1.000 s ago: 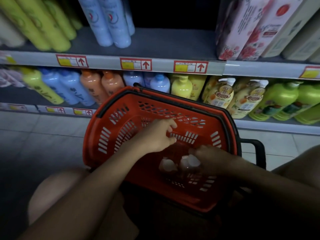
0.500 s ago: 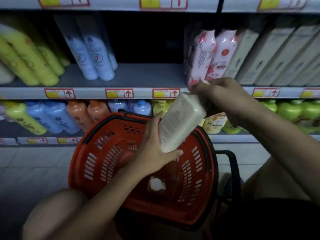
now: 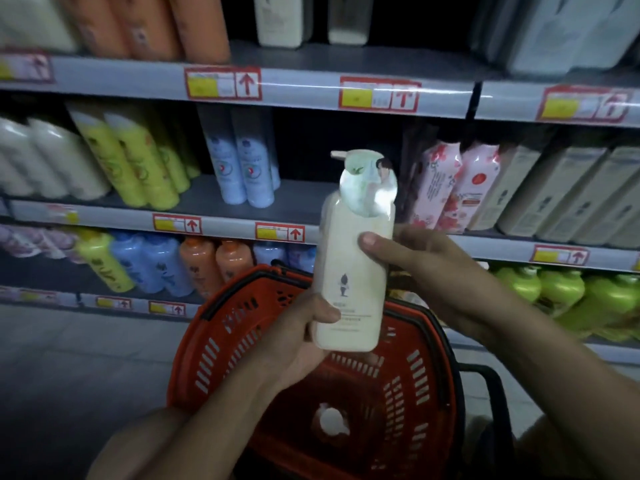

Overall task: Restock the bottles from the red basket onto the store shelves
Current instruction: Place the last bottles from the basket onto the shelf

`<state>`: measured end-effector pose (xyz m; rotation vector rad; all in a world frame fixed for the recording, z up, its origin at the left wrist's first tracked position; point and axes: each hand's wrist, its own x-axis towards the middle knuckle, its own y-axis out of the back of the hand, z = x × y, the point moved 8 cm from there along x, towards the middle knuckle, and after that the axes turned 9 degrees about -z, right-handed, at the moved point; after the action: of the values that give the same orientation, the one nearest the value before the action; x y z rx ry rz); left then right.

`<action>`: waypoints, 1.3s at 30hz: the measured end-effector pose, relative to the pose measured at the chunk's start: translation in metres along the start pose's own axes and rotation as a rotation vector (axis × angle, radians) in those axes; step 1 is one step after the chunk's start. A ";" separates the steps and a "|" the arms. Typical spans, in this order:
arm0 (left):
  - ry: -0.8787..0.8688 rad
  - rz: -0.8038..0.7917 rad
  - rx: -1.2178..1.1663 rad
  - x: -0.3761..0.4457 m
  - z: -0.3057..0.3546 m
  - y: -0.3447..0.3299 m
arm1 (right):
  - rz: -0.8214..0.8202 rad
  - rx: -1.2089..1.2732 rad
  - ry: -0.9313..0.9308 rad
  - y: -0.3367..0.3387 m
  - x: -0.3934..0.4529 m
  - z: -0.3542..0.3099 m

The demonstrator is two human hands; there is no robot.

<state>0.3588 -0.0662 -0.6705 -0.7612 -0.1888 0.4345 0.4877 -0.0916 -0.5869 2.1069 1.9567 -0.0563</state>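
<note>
Left hand point(image 3: 304, 337): curled round the lower part of the cream pump bottle point(image 3: 353, 271), thumb laid across the front near the base.
Right hand point(image 3: 426, 268): closed on the same bottle at mid-height from the right side, thumb pressed on the front face.
Cream pump bottle: held upright in both hands, above the basket and in front of the middle shelf; pump head at the top, spout turned left; a round, glossy tag is seen at the neck.
Red basket point(image 3: 221, 344): located directly below the held bottle, tilted toward the camera; black handle visible at the right.
Basket contents: one white bottle cap point(image 3: 330, 421) is seen low inside; the rest of that bottle is lost in shadow.
Middle shelf point(image 3: 304, 202): a bare gap is noted behind the held bottle, between the pale blue bottles point(image 3: 242, 164) on the left and the pink floral packs point(image 3: 446, 185) on the right.
Further stock: yellow bottles point(image 3: 135, 157) stand left of the blue ones; green pump bottles point(image 3: 561, 289) are on the lower shelf, right.
Shelf edges: red-framed price labels point(image 3: 223, 84) with arrows are fixed along the fronts.
</note>
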 end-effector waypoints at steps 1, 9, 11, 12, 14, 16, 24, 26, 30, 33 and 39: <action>0.002 -0.013 -0.001 -0.001 0.006 -0.002 | -0.043 0.082 0.032 -0.008 -0.002 -0.002; -0.181 0.276 0.669 0.009 0.082 -0.028 | 0.094 0.295 0.310 -0.004 -0.001 -0.053; -0.263 0.295 0.811 0.018 0.100 -0.045 | 0.126 0.240 0.389 0.000 -0.001 -0.076; -0.315 0.320 0.860 0.022 0.109 -0.052 | 0.142 0.222 0.423 0.002 -0.001 -0.088; -0.410 0.420 0.971 0.026 0.133 -0.064 | 0.167 0.203 0.486 0.007 0.000 -0.111; -0.482 0.528 1.060 0.026 0.154 -0.077 | 0.182 0.218 0.540 0.014 0.006 -0.130; -0.695 0.873 1.329 0.057 0.207 -0.113 | 0.321 0.193 0.707 0.049 0.046 -0.187; -0.734 0.897 1.318 0.071 0.229 -0.118 | 0.349 0.164 0.754 0.060 0.058 -0.205; -0.742 0.943 1.377 0.103 0.273 -0.124 | 0.375 0.095 0.815 0.079 0.088 -0.246; -0.663 0.982 1.367 0.134 0.296 -0.112 | 0.414 -0.023 0.796 0.096 0.123 -0.264; -0.368 0.939 1.470 0.191 0.314 -0.076 | 0.445 -0.010 0.561 0.126 0.203 -0.240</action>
<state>0.4538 0.1663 -0.3915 0.7639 0.1858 1.3777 0.5943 0.1511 -0.3768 2.7052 1.6583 0.6949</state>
